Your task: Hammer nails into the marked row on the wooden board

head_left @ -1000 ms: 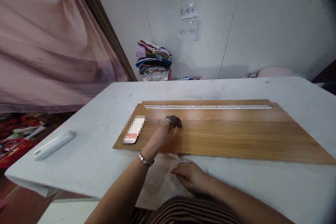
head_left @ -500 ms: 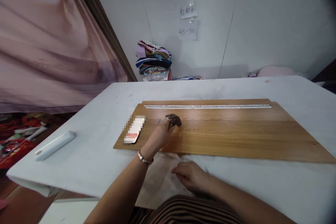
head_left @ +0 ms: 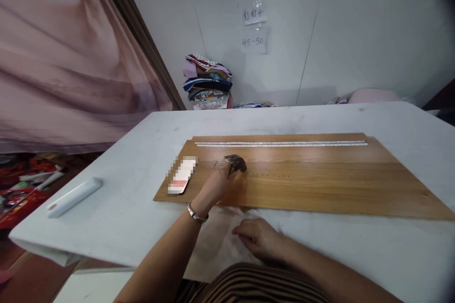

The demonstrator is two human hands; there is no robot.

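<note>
A long wooden board [head_left: 320, 180] lies across the white table [head_left: 135, 199]. My left hand [head_left: 215, 187] reaches onto the board's left part, its fingers closed round a small dark tool [head_left: 236, 163] with a metal part. A row of tiny dark dots [head_left: 268, 175] runs to the right of the tool on the board. My right hand [head_left: 259, 239] rests palm down, fingers loosely curled, on a pale cloth [head_left: 216, 246] at the table's near edge, holding nothing I can see. A silver strip [head_left: 280, 143] runs along the board's far edge.
A blurred white-and-red card [head_left: 181, 176] lies on the board's left end. A white bar-shaped object [head_left: 73, 196] sits near the table's left edge. Folded clothes [head_left: 208, 83] are stacked by the wall; a pink curtain [head_left: 64, 57] hangs at left. Paper notes [head_left: 255, 28] are taped to the wall.
Almost nothing has moved: my left hand stays on the dark tool with only a slight shift, and my right hand stays resting on the cloth.
</note>
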